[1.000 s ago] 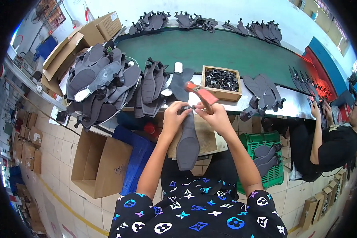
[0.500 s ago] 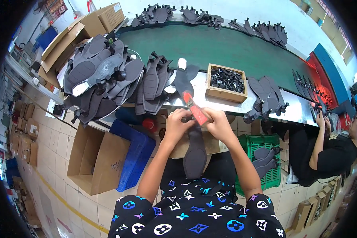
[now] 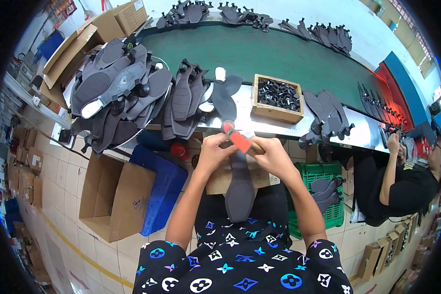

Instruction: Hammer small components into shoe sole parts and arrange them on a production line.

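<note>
My right hand (image 3: 273, 158) is closed round the short handle of a red-headed hammer (image 3: 240, 141). The hammer's head hangs over the upper end of a dark grey shoe sole (image 3: 240, 191), hiding part of it. My left hand (image 3: 213, 153) pinches the sole near that end, its fingertips partly behind the hammer. Narrow in the middle, the sole lies lengthwise toward me over a tan board (image 3: 216, 182) at my lap. Just beyond my hands, more dark sole pieces (image 3: 224, 100) lie at the bench edge.
On the metal bench stands a wooden box (image 3: 278, 115) of small black parts. Piled soles (image 3: 103, 78) rise at left; more soles (image 3: 326, 112) lie at right. Beyond is a green conveyor belt (image 3: 230, 49). Below are a blue crate (image 3: 169, 191) and green crate (image 3: 323, 171). A co-worker (image 3: 397, 181) sits at right.
The hammer's head has come down and turned, now lying lower across the sole. Both hands keep their hold. The whole view has shifted slightly.
</note>
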The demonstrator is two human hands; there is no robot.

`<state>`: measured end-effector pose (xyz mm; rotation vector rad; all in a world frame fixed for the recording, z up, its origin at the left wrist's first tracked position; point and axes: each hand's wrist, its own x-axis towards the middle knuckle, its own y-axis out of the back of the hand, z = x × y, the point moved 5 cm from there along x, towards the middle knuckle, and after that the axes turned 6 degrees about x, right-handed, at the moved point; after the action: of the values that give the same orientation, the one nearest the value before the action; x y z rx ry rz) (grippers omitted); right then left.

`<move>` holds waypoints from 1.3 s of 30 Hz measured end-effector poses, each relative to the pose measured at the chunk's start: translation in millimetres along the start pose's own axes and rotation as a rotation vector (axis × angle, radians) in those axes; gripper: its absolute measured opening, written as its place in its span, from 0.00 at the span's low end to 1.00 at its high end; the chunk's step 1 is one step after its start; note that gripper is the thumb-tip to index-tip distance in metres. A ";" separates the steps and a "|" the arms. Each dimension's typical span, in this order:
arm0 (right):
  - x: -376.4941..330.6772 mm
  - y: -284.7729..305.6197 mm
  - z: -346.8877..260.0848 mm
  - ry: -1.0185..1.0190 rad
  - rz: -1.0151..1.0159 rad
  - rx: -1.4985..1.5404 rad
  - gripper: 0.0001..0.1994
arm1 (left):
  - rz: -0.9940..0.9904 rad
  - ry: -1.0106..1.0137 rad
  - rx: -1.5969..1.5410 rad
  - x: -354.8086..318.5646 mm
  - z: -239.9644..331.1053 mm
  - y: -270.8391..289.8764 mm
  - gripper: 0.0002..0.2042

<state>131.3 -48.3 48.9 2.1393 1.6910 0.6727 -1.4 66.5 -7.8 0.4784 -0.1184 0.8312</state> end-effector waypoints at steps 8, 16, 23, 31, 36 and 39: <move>-55.4 30.6 -47.8 -0.159 0.230 0.302 0.18 | -0.077 0.036 -0.158 -0.3 -5.1 -2.5 0.11; -58.8 19.0 -53.1 -0.095 0.128 0.058 0.18 | -0.097 0.067 -0.152 1.2 -1.8 -1.1 0.12; -59.9 4.0 -43.6 -0.108 0.067 0.004 0.18 | -0.118 0.069 -0.157 2.3 -6.7 -3.9 0.13; -68.9 -1.8 -55.8 -0.008 0.156 0.017 0.18 | -0.084 0.051 -0.112 -1.5 4.7 0.2 0.11; -70.7 11.6 -79.7 0.115 0.218 -0.073 0.18 | -0.126 -0.111 0.364 -11.0 -2.4 0.8 0.43; -98.7 36.0 -130.5 0.068 0.525 0.092 0.21 | -0.159 -0.090 0.542 -19.7 -1.9 -1.4 0.56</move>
<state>70.5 -156.8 161.2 2.6818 1.2041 0.8221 -13.9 53.1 -15.6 1.0222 0.0657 0.6797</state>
